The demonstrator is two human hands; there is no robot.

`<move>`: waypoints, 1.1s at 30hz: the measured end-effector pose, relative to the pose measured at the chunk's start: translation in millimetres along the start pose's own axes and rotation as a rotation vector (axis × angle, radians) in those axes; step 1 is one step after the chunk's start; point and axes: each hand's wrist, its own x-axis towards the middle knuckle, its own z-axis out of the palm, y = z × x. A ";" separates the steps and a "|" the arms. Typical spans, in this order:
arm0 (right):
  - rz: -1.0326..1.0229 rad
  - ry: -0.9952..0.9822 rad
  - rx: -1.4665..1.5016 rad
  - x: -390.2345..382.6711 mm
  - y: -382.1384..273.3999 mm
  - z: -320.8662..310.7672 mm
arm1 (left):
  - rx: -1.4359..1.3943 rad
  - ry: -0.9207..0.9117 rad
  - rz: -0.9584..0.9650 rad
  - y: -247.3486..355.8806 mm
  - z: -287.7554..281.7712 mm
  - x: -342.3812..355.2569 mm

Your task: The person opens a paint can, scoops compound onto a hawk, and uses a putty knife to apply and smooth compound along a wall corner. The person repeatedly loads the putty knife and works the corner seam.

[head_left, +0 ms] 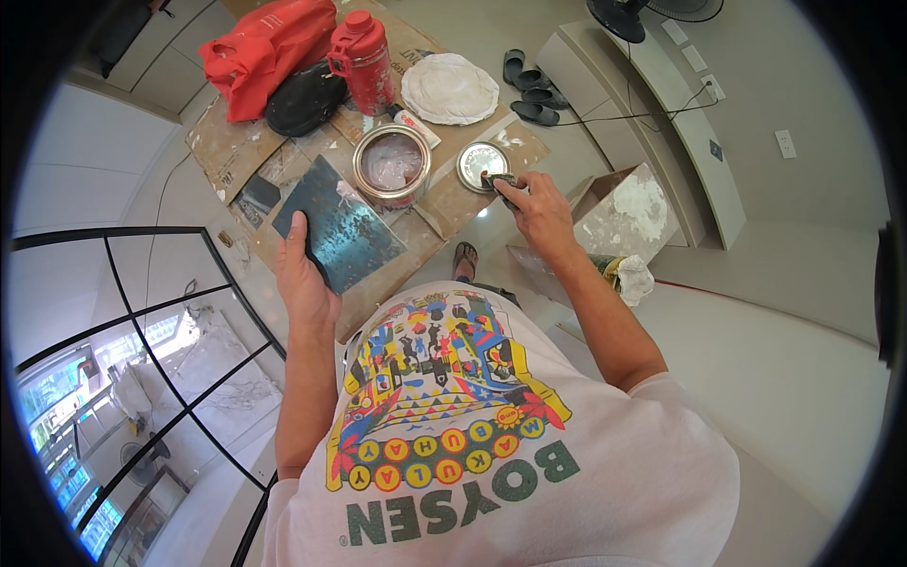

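Left hand (307,285) gripping 1 dark flat plate (348,227), right hand (545,214) pinching small dark object (500,181) near silver lid (478,162)

The open can (402,199) stands on the cardboard sheet (520,144), with paste (392,163) inside; I take it as the clock's centre. The drink bottle (362,66) stands between 11 and 12 o'clock. At 10 o'clock lies the pouch (305,99), and behind it the bag (269,47). The flat round piece (450,89) is at 1 o'clock, the can lid (483,161) at 3. The slippers (536,113) are on the floor (557,142) at 2. The plate (340,227), in the left hand (307,279), is between 7 and 8; the right hand (539,213), between 3 and 4.
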 end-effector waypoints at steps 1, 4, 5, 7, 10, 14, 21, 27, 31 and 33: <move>0.000 -0.002 -0.001 0.1 -0.2 0.0 | -0.007 -0.007 0.002 0.0 -0.4 0.5; -0.006 -0.010 -0.006 0.3 -0.3 -0.1 | 0.004 0.019 -0.010 0.4 0.0 1.5; -0.009 -0.013 -0.008 0.4 -0.2 -0.1 | -0.002 0.009 0.000 0.7 0.4 1.3; -0.011 -0.009 -0.004 0.7 0.1 0.4 | 0.001 0.038 -0.011 0.9 1.7 0.6; -0.016 -0.017 0.002 2.5 1.1 0.4 | -0.039 0.003 0.017 0.4 2.7 -0.5; 0.088 -0.011 0.167 10.0 4.9 -10.7 | -0.019 0.024 -0.010 -1.2 -1.0 1.5; 0.653 -0.344 0.927 30.2 -10.3 -77.0 | -0.064 -0.011 -0.081 -8.1 1.3 5.2; 0.215 -0.002 0.950 41.2 -102.2 -95.5 | 0.053 0.004 -0.014 -14.6 31.8 -6.1; -0.104 0.217 0.573 55.0 -141.6 -82.9 | 0.272 -0.081 0.118 -10.8 42.6 -15.3; -0.155 0.291 0.491 60.4 -150.0 -77.1 | 0.301 -0.106 0.207 -10.4 46.6 -19.1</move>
